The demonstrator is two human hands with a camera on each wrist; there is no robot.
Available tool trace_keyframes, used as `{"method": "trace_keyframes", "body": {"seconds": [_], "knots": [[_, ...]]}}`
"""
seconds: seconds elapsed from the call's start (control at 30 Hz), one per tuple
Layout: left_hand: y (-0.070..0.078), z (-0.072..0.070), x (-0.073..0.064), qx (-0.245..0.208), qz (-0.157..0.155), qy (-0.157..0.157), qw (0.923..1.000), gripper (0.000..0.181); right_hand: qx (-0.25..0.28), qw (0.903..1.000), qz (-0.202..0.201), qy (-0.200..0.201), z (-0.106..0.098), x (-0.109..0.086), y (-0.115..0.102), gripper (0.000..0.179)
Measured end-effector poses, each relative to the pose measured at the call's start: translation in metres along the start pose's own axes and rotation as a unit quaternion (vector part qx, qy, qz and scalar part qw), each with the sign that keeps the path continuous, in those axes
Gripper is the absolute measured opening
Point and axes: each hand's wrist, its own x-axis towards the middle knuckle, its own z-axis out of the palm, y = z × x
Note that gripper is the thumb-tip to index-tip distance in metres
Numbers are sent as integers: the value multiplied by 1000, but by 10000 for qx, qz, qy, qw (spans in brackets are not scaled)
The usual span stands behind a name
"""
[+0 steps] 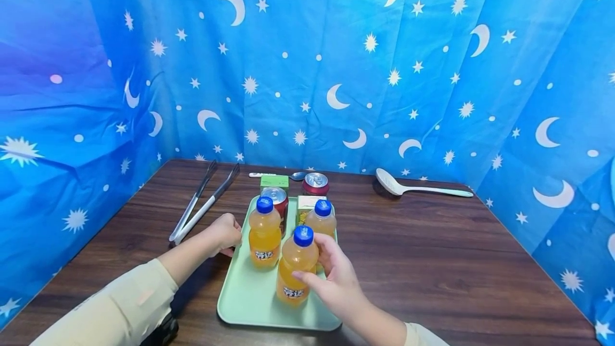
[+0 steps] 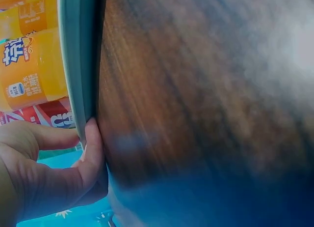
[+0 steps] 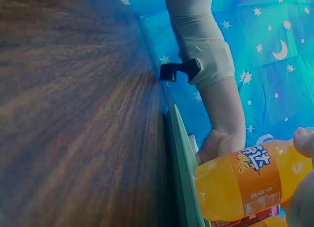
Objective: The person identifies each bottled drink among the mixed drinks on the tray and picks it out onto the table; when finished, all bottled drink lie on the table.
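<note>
A pale green tray (image 1: 245, 303) lies on the table, bearing drinks. My left hand (image 1: 228, 233) pinches its left rim between thumb and fingers, as the left wrist view shows. At the tray's front, my right hand (image 1: 336, 276) grips an orange soda bottle (image 1: 294, 274) with a blue cap, thumb on the near side. In the right wrist view this bottle (image 3: 245, 183) has its base at the tray. A second orange soda bottle (image 1: 265, 234) stands behind it to the left. The third orange soda bottle (image 1: 321, 220) is partly hidden by the right hand and the gripped bottle.
Behind the bottles are a red can (image 1: 276, 195), a darker red can (image 1: 315, 183), a green box (image 1: 274, 181) and a small carton (image 1: 307, 203). Metal tongs (image 1: 204, 207) lie left, a spoon (image 1: 298, 176) at the back, and a white ladle (image 1: 391, 183) back right.
</note>
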Motion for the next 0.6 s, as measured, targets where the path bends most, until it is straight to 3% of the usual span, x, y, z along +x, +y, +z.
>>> {"method": "trace_keyframes", "body": {"seconds": [0.6], "knots": [[-1,1,4,-12,-83,-14,10000,19,-48,10000,-68,3,-14,-12,-10,53]]}}
